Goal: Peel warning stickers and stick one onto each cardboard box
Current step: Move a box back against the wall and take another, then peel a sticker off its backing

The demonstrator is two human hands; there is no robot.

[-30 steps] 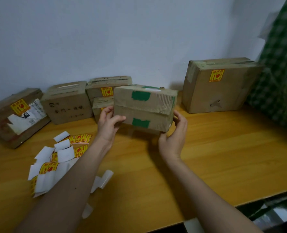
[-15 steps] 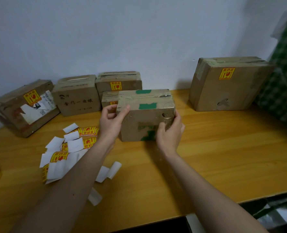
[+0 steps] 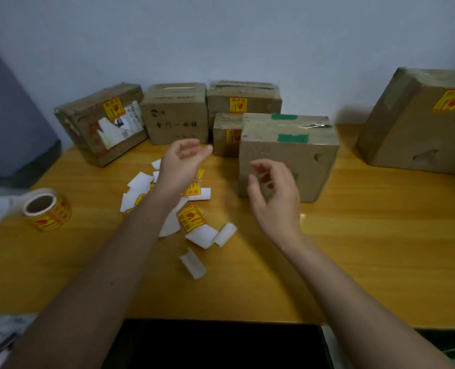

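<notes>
A cardboard box with green tape patches stands on the wooden tabletop, in front of the row of boxes along the wall. Its front face shows no yellow sticker. Both hands hover free of it, holding nothing. The left hand is raised over the scatter of loose stickers and white backing papers, its fingers loosely curled. The right hand hangs just before the taped box's front face, fingers relaxed and slightly bent, not touching the cardboard as far as the view shows.

Behind, against the wall, stand four more boxes. The leftmost tilted box carries a yellow warning sticker above a torn white label. The box with handwritten characters beside it shows no sticker on its front. The next box back has a sticker in the middle of its face, and a smaller box in front of it (partly hidden by the taped box) shows the edge of one as well. Well apart on the right stands a large box with a sticker near its upper right corner.

A roll of yellow warning stickers lies on its side near the tabletop's left edge. Two curled strips of white backing paper lie nearer the person, apart from the main scatter.
</notes>
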